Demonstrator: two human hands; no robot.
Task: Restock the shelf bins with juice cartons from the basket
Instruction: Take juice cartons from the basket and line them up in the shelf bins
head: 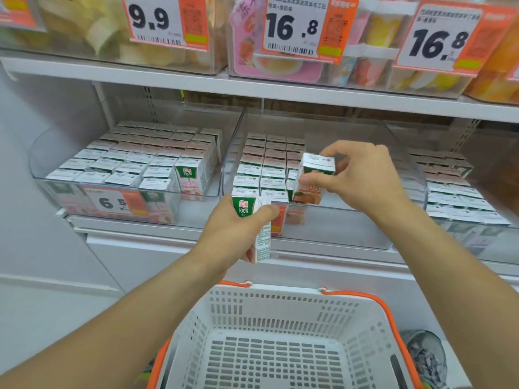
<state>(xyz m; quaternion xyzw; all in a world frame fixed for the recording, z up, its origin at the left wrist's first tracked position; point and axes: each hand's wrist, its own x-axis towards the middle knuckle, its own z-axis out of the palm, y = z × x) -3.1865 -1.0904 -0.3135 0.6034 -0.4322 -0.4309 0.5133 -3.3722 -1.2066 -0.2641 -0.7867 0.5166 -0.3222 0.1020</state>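
Observation:
My left hand [234, 228] grips a small green-and-white juice carton [254, 220] marked 100%, held upright just in front of the middle clear bin [351, 217]. My right hand [356, 175] holds a second juice carton [314, 175], tilted, over the front right of the rows of cartons [266, 164] standing in that middle bin. The white basket [280, 341] with orange handles sits below my arms, and no cartons show inside it.
A left bin [42, 175] is packed with cartons and carries a 6.5 price tag. A right bin [449, 192] also holds cartons. The upper shelf [196, 80] carries clear boxes of snacks with 9.9 and 16.8 tags. A shoe [427, 357] shows beside the basket.

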